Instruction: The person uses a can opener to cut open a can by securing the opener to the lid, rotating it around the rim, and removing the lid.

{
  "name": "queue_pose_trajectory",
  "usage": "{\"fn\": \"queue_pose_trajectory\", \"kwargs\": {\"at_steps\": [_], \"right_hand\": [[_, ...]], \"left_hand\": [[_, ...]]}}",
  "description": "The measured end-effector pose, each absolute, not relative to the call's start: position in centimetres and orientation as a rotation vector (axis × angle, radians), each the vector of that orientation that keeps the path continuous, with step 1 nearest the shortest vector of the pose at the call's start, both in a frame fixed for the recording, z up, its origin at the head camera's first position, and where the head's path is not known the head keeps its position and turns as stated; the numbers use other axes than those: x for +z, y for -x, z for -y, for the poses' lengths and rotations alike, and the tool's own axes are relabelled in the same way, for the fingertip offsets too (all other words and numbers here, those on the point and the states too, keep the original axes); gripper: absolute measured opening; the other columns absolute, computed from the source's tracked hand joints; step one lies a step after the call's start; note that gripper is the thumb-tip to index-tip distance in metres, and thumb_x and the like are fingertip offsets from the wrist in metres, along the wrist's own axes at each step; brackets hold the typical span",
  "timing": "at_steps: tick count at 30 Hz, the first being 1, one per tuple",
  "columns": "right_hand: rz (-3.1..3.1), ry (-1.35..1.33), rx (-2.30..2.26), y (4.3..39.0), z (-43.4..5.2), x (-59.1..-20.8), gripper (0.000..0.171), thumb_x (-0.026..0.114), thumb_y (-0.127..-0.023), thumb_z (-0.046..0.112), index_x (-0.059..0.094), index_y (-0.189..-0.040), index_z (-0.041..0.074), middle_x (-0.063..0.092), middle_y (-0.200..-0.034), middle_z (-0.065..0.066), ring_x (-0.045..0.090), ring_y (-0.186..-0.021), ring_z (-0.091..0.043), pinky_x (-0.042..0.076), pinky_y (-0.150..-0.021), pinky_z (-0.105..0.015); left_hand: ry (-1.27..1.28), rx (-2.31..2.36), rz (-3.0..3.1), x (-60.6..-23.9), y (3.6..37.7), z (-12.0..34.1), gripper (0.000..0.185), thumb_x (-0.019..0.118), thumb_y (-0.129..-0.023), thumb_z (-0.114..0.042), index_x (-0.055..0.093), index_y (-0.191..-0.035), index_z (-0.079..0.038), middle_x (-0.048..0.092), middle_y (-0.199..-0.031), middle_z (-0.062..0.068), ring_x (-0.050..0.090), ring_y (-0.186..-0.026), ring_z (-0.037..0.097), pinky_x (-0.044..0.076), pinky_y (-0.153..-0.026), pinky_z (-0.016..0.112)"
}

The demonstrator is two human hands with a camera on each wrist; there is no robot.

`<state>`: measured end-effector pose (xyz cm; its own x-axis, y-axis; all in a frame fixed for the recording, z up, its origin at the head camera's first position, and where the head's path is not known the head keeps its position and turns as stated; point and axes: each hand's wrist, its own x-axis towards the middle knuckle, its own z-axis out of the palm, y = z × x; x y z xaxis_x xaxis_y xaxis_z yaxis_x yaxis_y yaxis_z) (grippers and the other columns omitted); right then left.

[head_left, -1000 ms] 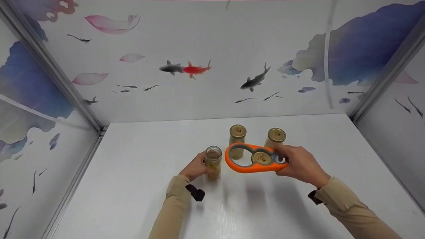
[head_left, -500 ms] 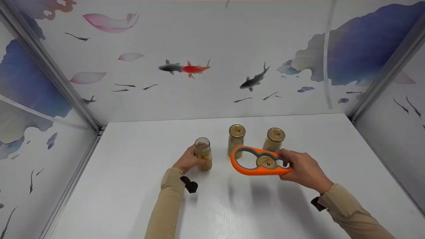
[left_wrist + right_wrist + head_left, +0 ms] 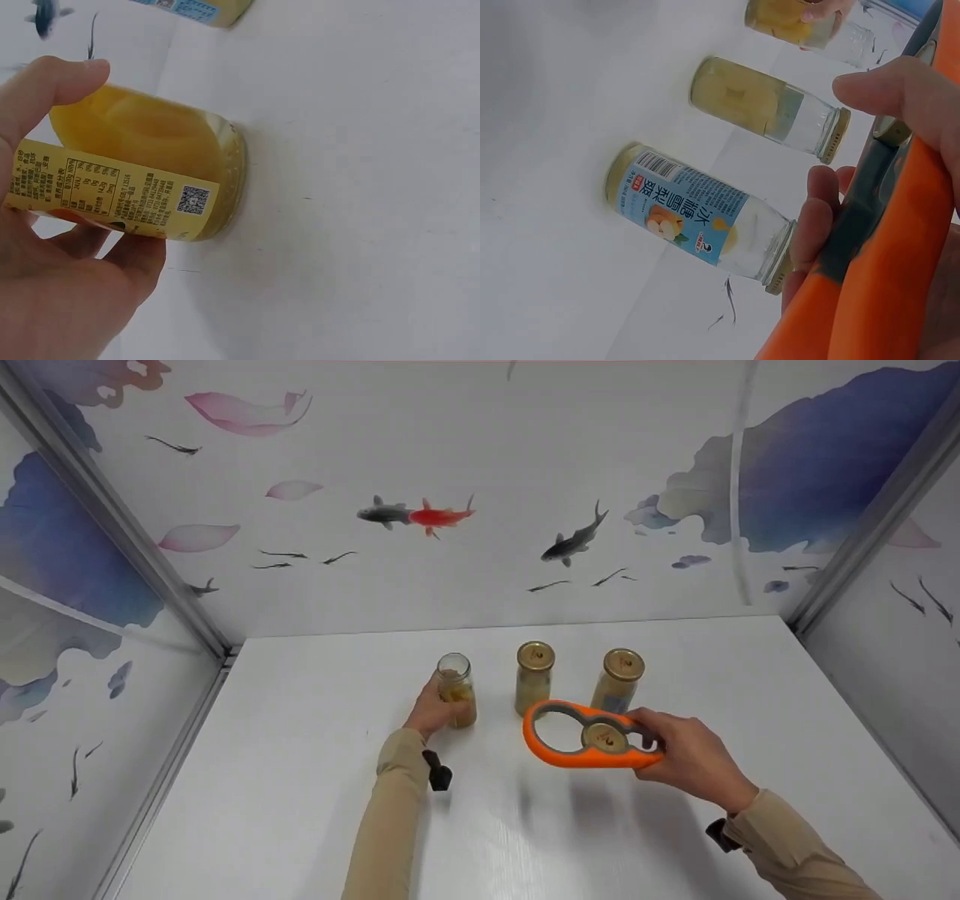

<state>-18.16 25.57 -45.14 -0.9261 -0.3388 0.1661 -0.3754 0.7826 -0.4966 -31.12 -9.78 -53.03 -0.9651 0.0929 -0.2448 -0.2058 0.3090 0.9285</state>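
An uncapped glass jar of yellow fruit (image 3: 456, 690) (image 3: 142, 172) stands on the white table (image 3: 300, 780), and my left hand (image 3: 431, 711) (image 3: 52, 247) grips its side. My right hand (image 3: 686, 757) (image 3: 900, 187) holds an orange and grey jar opener (image 3: 581, 735) (image 3: 885, 270) by its narrow end, above the table. A gold lid (image 3: 604, 739) sits in the opener's smaller ring. Two capped jars stand behind it, one in the middle (image 3: 534, 678) (image 3: 769, 105) and one to the right (image 3: 618, 681) (image 3: 697, 217).
The white table is closed in by walls painted with fish and petals (image 3: 420, 515) at the back and on both sides. Metal corner posts (image 3: 112, 517) rise at the back left and back right. Bare table lies in front of the hands.
My left hand has slid the open jar away from me and to the left. My right hand has lowered the opener with the lid toward me and slightly right.
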Motion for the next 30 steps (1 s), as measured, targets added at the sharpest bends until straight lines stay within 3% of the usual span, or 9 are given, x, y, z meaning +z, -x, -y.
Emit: {"fn": "queue_pose_trajectory", "kwargs": {"at_steps": [7,15,25,30], "right_hand": [[2.924,-0.560,0.786,17.9,-25.3,-45.8,0.050,0.078,-0.065,0.004,0.064,-0.111,0.019,0.060,-0.082,0.006,0.050,-0.068,-0.011,0.043,-0.060,-0.031],[2.958,-0.542,0.822,18.0,-25.0,-46.4,0.050,0.079,-0.066,0.004,0.064,-0.111,0.017,0.060,-0.083,0.006,0.050,-0.069,-0.012,0.044,-0.061,-0.032],[2.965,-0.545,0.840,18.1,-25.0,-47.4,0.049,0.079,-0.065,0.004,0.064,-0.109,0.018,0.060,-0.083,0.007,0.050,-0.069,-0.012,0.043,-0.061,-0.032],[2.984,-0.531,0.851,18.1,-25.1,-48.0,0.049,0.080,-0.066,0.004,0.064,-0.110,0.017,0.059,-0.082,0.006,0.050,-0.068,-0.012,0.044,-0.061,-0.032]], "left_hand": [[0.166,1.692,-2.471,-52.9,31.3,9.0,0.078,0.075,-0.075,-0.007,0.037,-0.143,-0.010,0.046,-0.140,0.016,0.042,-0.128,0.033,0.033,-0.107,0.048],[0.300,1.686,-2.523,-53.0,31.3,8.9,0.089,0.078,-0.075,-0.005,0.023,-0.145,-0.006,0.042,-0.141,0.024,0.041,-0.129,0.035,0.033,-0.107,0.047],[0.398,1.574,-2.620,-52.0,29.5,8.7,0.094,0.081,-0.073,-0.008,0.020,-0.143,0.003,0.039,-0.137,0.030,0.041,-0.128,0.041,0.035,-0.105,0.049],[0.433,1.564,-2.629,-50.8,28.1,8.2,0.083,0.081,-0.073,-0.007,0.029,-0.137,0.004,0.044,-0.132,0.028,0.044,-0.124,0.040,0.039,-0.102,0.048]]}}
